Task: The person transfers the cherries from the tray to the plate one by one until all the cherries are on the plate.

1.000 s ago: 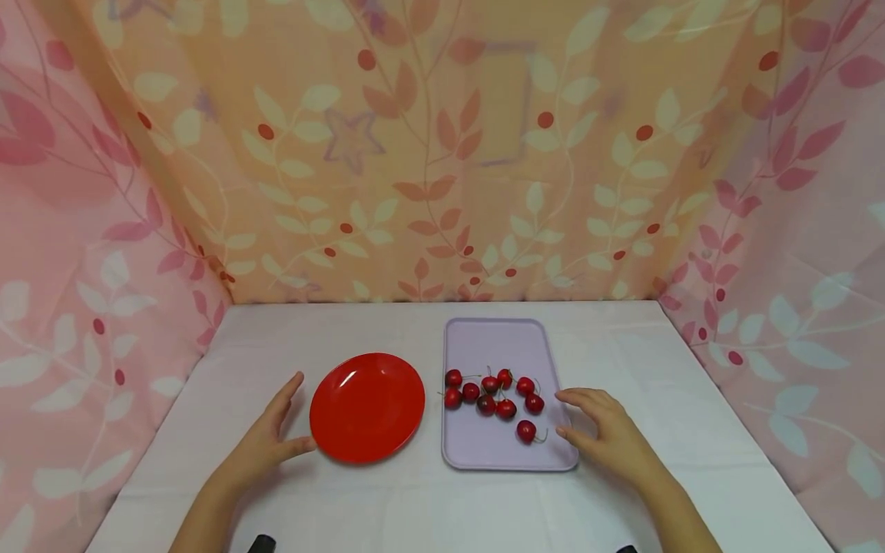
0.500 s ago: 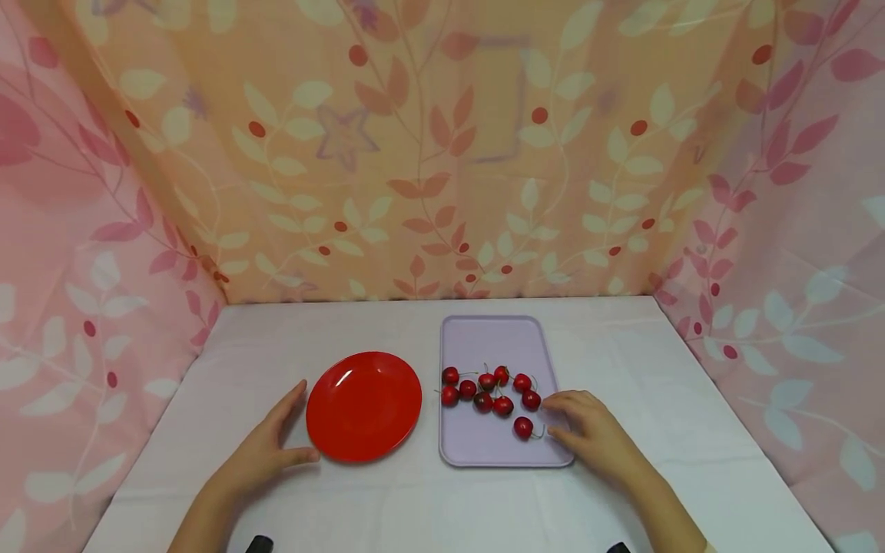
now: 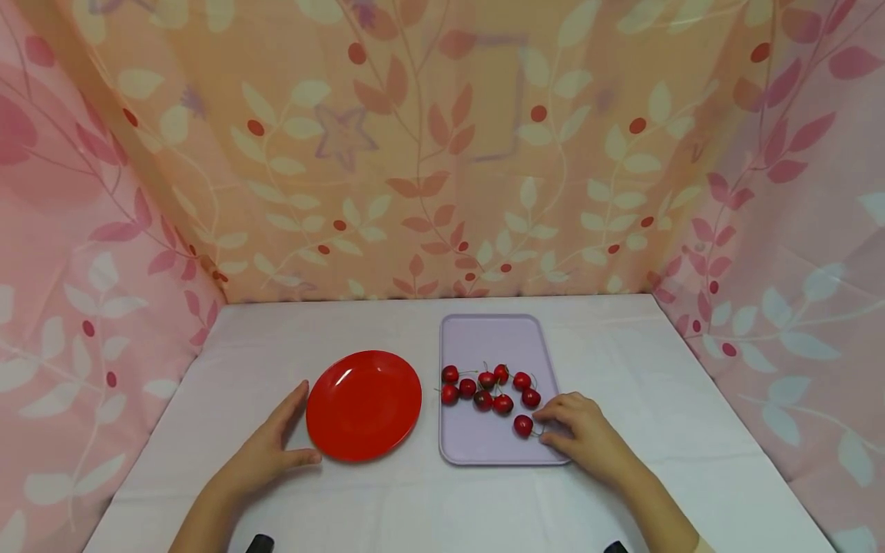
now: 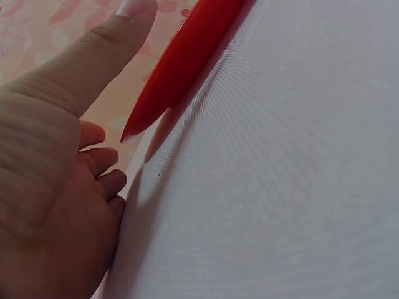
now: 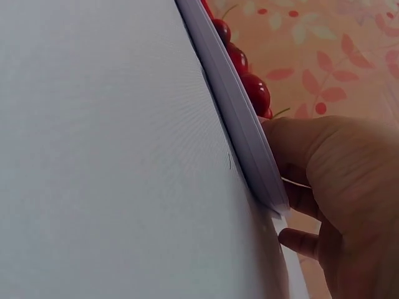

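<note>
Several red cherries [image 3: 502,403] with thin stems lie on a pale purple tray [image 3: 484,449]. The nearest, a single cherry [image 3: 523,425], sits apart from the cluster, its stem pointing right. My right hand [image 3: 584,434] reaches over the tray's right edge, thumb and index fingertips parted right beside that cherry and around its stem. In the right wrist view the thumb overlaps the tray's rim [image 5: 249,143]. Left of the tray is a round red plate [image 3: 364,407]. My left hand [image 3: 266,449] stands at the plate's left side, thumb and fingers spread and holding nothing.
A white cloth [image 3: 442,507] covers the table under the plate and tray. Leaf-patterned curtains [image 3: 429,153] close off the back and both sides. A strip of cloth separates plate from tray.
My right hand has moved left, from outside the tray's right edge to beside the nearest cherry. My left hand has shifted slightly against the plate's side. The cherries stay in place.
</note>
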The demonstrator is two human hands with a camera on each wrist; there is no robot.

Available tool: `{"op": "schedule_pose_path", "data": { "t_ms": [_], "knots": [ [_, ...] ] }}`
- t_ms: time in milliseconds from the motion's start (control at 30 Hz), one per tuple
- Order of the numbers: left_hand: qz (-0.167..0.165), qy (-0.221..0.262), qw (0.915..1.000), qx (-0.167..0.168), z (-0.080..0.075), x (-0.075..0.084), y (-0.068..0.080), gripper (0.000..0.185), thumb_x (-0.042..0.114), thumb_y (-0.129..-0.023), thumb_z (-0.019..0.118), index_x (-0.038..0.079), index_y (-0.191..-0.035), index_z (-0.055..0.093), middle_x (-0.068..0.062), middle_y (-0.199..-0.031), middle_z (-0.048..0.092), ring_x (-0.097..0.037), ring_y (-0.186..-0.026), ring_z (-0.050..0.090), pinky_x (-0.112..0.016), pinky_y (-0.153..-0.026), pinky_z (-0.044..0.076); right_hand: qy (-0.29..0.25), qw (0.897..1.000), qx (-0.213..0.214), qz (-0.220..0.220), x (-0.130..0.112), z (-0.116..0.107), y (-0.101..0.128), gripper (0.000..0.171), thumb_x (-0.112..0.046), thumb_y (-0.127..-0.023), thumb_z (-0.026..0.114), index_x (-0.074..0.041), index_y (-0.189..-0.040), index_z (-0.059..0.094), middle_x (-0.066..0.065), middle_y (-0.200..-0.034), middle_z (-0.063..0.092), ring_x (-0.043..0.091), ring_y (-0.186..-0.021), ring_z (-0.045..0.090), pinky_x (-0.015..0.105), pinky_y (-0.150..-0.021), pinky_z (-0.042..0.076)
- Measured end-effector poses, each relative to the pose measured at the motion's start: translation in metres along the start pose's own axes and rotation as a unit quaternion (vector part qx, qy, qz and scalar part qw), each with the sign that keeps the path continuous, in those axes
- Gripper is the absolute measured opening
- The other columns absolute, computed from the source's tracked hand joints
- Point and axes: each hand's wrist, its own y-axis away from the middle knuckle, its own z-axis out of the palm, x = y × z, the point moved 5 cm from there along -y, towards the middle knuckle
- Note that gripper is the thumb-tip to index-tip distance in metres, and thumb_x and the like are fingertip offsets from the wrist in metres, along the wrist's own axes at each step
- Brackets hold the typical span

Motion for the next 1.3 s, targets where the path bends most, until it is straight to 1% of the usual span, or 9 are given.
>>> {"op": "schedule_pose_path", "data": {
  "t_ms": [133, 200, 567, 867, 967, 1100, 1133, 1200, 1300],
  "knots": [
    [0.010, 0.004, 0.9999, 0.002, 0.000, 0.000, -0.001, 0.123, 0.042, -0.071, 0.092, 0.020, -0.166, 0.016, -0.010, -0.171, 0.020, -0.037, -0.156, 0.018, -0.010, -0.109, 0.020, 0.007, 1.000, -0.002, -0.002, -0.001, 0.005, -0.001, 0.028, -0.025, -0.077, 0.090, -0.032, -0.101, 0.077, -0.025, -0.101, 0.065, 0.006, -0.104, 0.059, 0.042, -0.094, 0.044],
    [0.013, 0.008, 0.9999, 0.001, 0.000, 0.000, -0.001, 0.123, 0.042, -0.072, 0.092, 0.019, -0.166, 0.016, -0.011, -0.171, 0.020, -0.038, -0.155, 0.017, -0.005, -0.104, 0.018, 0.011, 1.000, -0.002, 0.001, -0.001, 0.007, 0.000, 0.025, -0.026, -0.078, 0.089, -0.034, -0.097, 0.076, -0.026, -0.099, 0.064, 0.005, -0.103, 0.058, 0.043, -0.095, 0.042],
    [0.025, 0.008, 0.9996, 0.002, 0.003, 0.002, -0.001, 0.123, 0.042, -0.071, 0.092, 0.016, -0.166, 0.017, -0.011, -0.170, 0.021, -0.038, -0.154, 0.019, 0.000, -0.103, 0.016, 0.028, 0.999, 0.018, -0.041, -0.004, 0.004, 0.003, 0.029, -0.012, -0.076, 0.089, -0.035, -0.088, 0.075, -0.025, -0.094, 0.065, 0.004, -0.096, 0.059, 0.043, -0.095, 0.042],
    [0.025, 0.004, 0.9997, 0.002, 0.002, -0.001, 0.000, 0.122, 0.042, -0.072, 0.091, 0.019, -0.166, 0.017, -0.008, -0.171, 0.021, -0.037, -0.155, 0.019, -0.001, -0.104, 0.016, 0.007, 0.999, 0.007, -0.052, -0.003, 0.004, 0.002, 0.027, -0.013, -0.080, 0.086, -0.036, -0.091, 0.075, -0.027, -0.094, 0.066, 0.002, -0.095, 0.059, 0.038, -0.099, 0.036],
    [0.026, 0.000, 0.9997, 0.003, 0.002, -0.002, -0.001, 0.121, 0.043, -0.073, 0.091, 0.020, -0.166, 0.017, -0.007, -0.170, 0.022, -0.036, -0.155, 0.020, -0.014, -0.114, 0.024, -0.017, 0.999, 0.005, -0.039, -0.003, 0.004, 0.002, 0.025, -0.013, -0.083, 0.084, -0.035, -0.092, 0.074, -0.027, -0.095, 0.067, 0.002, -0.096, 0.059, 0.039, -0.104, 0.033],
    [0.018, -0.019, 0.9997, 0.001, 0.003, 0.000, -0.001, 0.120, 0.045, -0.073, 0.090, 0.023, -0.166, 0.017, -0.007, -0.170, 0.024, -0.036, -0.155, 0.023, -0.042, -0.115, 0.031, -0.047, 0.999, 0.014, -0.019, -0.005, -0.001, 0.003, 0.023, -0.012, -0.084, 0.082, -0.032, -0.093, 0.074, -0.026, -0.097, 0.068, 0.004, -0.098, 0.059, 0.038, -0.112, 0.026],
    [0.016, -0.020, 0.9997, 0.001, 0.003, 0.000, -0.001, 0.120, 0.046, -0.073, 0.090, 0.024, -0.166, 0.017, -0.007, -0.170, 0.024, -0.036, -0.155, 0.023, -0.042, -0.115, 0.031, -0.053, 0.998, 0.019, -0.019, -0.006, -0.002, 0.002, 0.023, -0.012, -0.084, 0.082, -0.031, -0.093, 0.074, -0.025, -0.098, 0.068, 0.005, -0.099, 0.059, 0.037, -0.114, 0.025],
    [0.014, -0.020, 0.9997, 0.001, 0.003, 0.002, -0.001, 0.120, 0.046, -0.073, 0.090, 0.025, -0.166, 0.016, -0.008, -0.170, 0.024, -0.036, -0.155, 0.023, -0.050, -0.115, 0.030, -0.061, 0.998, 0.030, -0.019, -0.008, -0.006, 0.002, 0.021, -0.011, -0.085, 0.082, -0.029, -0.094, 0.074, -0.024, -0.098, 0.068, 0.006, -0.099, 0.059, 0.029, -0.115, 0.024],
    [0.013, -0.014, 0.9998, 0.000, 0.003, 0.004, -0.001, 0.119, 0.044, -0.074, 0.090, 0.025, -0.166, 0.017, -0.009, -0.170, 0.023, -0.039, -0.155, 0.022, -0.056, -0.115, 0.029, -0.082, 0.996, 0.036, -0.017, -0.013, -0.011, 0.000, 0.021, -0.008, -0.086, 0.081, -0.025, -0.095, 0.075, -0.020, -0.099, 0.069, 0.006, -0.098, 0.060, 0.017, -0.107, 0.035]
  ]
}}
